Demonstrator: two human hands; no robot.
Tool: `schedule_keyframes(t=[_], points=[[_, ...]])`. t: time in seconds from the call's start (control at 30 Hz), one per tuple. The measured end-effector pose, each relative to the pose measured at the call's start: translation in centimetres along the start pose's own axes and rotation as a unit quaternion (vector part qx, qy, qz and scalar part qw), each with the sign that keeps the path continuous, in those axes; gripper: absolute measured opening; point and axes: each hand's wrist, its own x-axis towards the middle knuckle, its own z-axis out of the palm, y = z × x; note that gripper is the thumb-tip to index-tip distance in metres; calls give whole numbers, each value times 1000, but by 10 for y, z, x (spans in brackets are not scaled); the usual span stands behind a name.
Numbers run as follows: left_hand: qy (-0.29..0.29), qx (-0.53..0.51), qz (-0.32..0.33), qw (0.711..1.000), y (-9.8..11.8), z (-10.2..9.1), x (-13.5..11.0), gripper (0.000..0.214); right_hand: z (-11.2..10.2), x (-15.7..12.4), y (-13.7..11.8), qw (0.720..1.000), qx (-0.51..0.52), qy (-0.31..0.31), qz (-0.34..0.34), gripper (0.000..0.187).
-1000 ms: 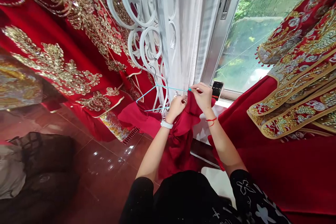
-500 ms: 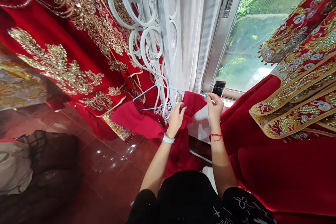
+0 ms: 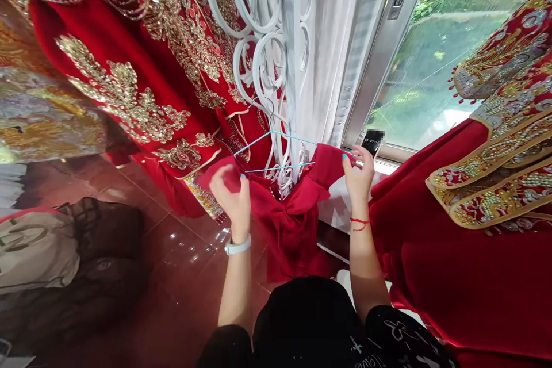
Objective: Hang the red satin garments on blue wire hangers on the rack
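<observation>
A red dress (image 3: 297, 224) with wide shoulder pieces hangs on a thin light-blue hanger (image 3: 254, 142). The hanger's hook reaches up to the white scrollwork stand. Over the dress's left shoulder piece is my left hand (image 3: 233, 201), its thumb and fingers apart. Whether those fingers touch the cloth is hard to tell. My right hand (image 3: 360, 178) has the outer edge of the right shoulder piece between thumb and fingers. Below the hanger's bar, the gathered front of the dress falls toward the floor.
A white metal scrollwork stand (image 3: 269, 63) rises behind the hanger. Red gowns with gold beading (image 3: 133, 98) hang at left, and beaded garments (image 3: 495, 178) at right. A phone (image 3: 371, 141) stands by the window (image 3: 444, 69). Dark sheer fabric (image 3: 107, 259) lies at lower left.
My left hand has left the dress's right side and moved left to its other shoulder piece, its fingers spreading. My right hand stays at the right edge. The view has shifted slightly left.
</observation>
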Motion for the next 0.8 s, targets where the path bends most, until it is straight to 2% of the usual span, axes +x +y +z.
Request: schedule_keyframes(t=[0.03,0.1,0.17,0.27,0.4,0.53,0.63,0.7,0.8], points=[[8,46,8,999,-7,-1,11,46,8,2,-6,999,-34,-22,-29,43],[-38,109,16,993,-19,1,31,58,28,4,-15,988,-113,-81,-69,51],[-94,144,12,985,-28,6,44,50,46,5,-21,972,-188,-119,-73,47],[-126,177,7,976,-34,7,50,43,59,6,-20,956,-248,-142,-65,43],[-142,222,23,964,-31,3,48,45,57,9,-18,943,-271,-175,-81,44],[-175,291,33,940,-23,2,50,43,57,11,-31,924,-347,-155,-38,37],[-197,323,26,925,-20,-2,60,42,55,20,-42,901,-393,-183,-15,39],[-199,317,9,927,-24,-9,70,40,50,33,-45,890,-402,-214,-19,41],[-175,241,-18,955,-40,-21,85,33,35,55,-40,895,-377,-235,-41,50]])
